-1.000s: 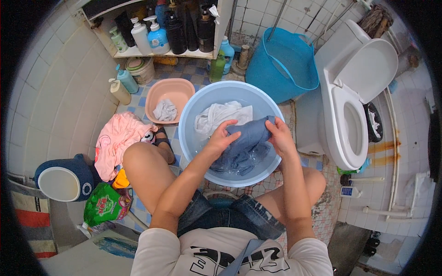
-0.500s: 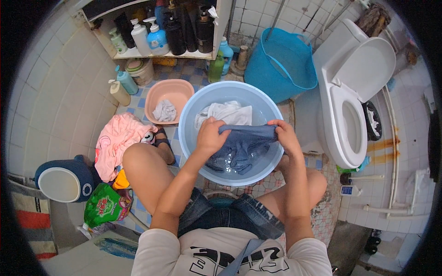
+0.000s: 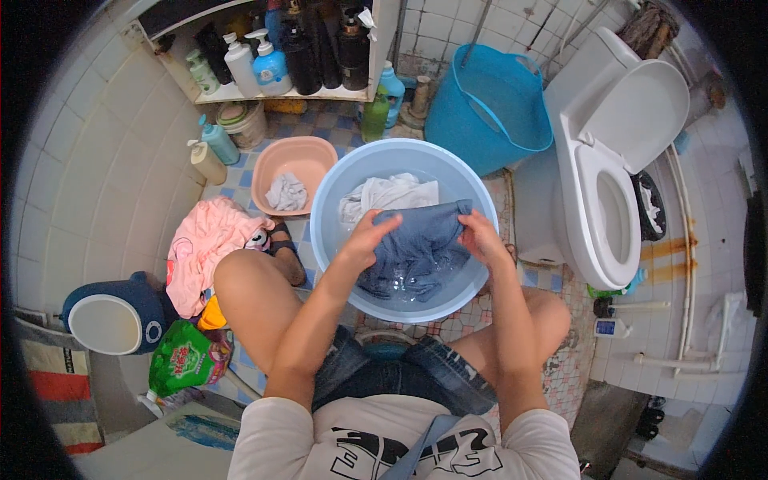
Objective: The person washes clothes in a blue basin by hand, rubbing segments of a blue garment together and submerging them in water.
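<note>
A wet blue-grey garment (image 3: 422,238) is stretched between my two hands, its lower part lying in the water of the light blue basin (image 3: 322,240). My left hand (image 3: 366,238) pinches its left edge, the thumb lying on the cloth. At the garment's upper right corner, my right hand (image 3: 482,237) is closed on the edge. A white cloth (image 3: 392,194) lies bunched in the water at the basin's far side, just beyond the garment.
A pink basin (image 3: 260,172) holding a whitish cloth (image 3: 286,193) stands beside the blue one. Pink clothes (image 3: 204,248) lie near my left knee. A tall blue bucket (image 3: 448,120) and a toilet (image 3: 588,200) stand to the right. Several bottles (image 3: 300,64) fill the far shelf.
The garment has shifted and its upper edge now slants up to the right, with more of its cloth spread between my hands. My right hand has moved slightly left and down.
</note>
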A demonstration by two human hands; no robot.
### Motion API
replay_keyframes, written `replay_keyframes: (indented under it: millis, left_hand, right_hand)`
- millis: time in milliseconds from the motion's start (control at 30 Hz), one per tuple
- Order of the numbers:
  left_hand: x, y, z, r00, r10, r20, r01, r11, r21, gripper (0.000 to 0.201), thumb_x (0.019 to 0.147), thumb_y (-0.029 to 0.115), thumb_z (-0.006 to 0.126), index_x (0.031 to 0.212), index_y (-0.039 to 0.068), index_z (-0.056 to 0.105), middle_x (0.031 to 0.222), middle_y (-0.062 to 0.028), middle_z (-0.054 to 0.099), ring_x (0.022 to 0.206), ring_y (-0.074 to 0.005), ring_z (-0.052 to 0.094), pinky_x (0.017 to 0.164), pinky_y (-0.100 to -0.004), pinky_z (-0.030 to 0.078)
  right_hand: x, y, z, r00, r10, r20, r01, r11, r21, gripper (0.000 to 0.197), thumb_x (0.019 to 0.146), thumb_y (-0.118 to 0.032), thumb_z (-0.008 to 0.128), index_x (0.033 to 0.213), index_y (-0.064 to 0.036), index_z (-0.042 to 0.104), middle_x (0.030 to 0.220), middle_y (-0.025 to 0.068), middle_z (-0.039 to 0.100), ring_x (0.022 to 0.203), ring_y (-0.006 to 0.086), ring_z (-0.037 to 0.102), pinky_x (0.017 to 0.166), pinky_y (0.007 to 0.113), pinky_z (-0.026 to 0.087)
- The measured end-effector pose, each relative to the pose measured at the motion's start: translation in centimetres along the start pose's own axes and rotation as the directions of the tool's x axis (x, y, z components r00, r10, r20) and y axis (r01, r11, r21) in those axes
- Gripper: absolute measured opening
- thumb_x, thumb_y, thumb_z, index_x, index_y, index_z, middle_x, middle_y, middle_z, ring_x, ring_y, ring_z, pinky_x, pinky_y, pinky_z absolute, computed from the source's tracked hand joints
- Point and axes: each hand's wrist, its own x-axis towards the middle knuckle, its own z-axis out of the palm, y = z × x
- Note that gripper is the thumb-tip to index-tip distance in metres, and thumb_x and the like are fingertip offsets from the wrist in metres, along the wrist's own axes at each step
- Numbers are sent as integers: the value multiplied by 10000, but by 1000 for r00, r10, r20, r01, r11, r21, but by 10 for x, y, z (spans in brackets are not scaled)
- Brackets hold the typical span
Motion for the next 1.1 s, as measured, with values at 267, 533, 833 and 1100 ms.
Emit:
replay_keyframes:
  millis: [267, 533, 833, 1100]
  left_hand:
    - [26, -33, -3, 999, -30, -38, 26, 995, -97, 337, 802, 157, 595, 1081, 0, 489, 921, -104, 578, 810, -194, 579, 721, -326, 480]
    - [5, -76, 17, 985, 146, 92, -146, 989, -10, 561, 837, 359, 518, 1248, 13, 357, 1127, -96, 498, 1037, -191, 468, 903, -327, 358]
    - [32, -47, -2, 990, -34, -138, 18, 993, -114, 405, 868, 447, 405, 1030, 90, 505, 989, -52, 530, 898, -183, 502, 780, -355, 424]
    - [19, -94, 21, 993, -11, 115, 23, 994, -107, 450, 882, 410, 407, 1198, 90, 421, 1143, -79, 495, 1022, -209, 484, 877, -362, 389]
  right_hand:
    - [17, 37, 40, 980, -86, -182, 25, 949, -314, 408, 787, -165, 600, 1116, 9, 432, 1055, 145, 539, 1006, 246, 512, 844, 331, 418]
    - [18, 59, 86, 889, -390, -240, 302, 893, -333, 541, 896, -319, 392, 1309, -3, 241, 1264, 192, 369, 1184, 278, 351, 986, 326, 262]
    - [-17, 84, 115, 859, -499, 113, 489, 736, -469, 442, 895, -195, 381, 1273, 22, 312, 1370, 184, 239, 1288, 301, 186, 1049, 348, 120]
    - [9, 55, 75, 982, -106, -159, 14, 870, -493, 475, 883, -248, 393, 1280, 2, 318, 1279, 198, 389, 1197, 299, 362, 978, 319, 278]
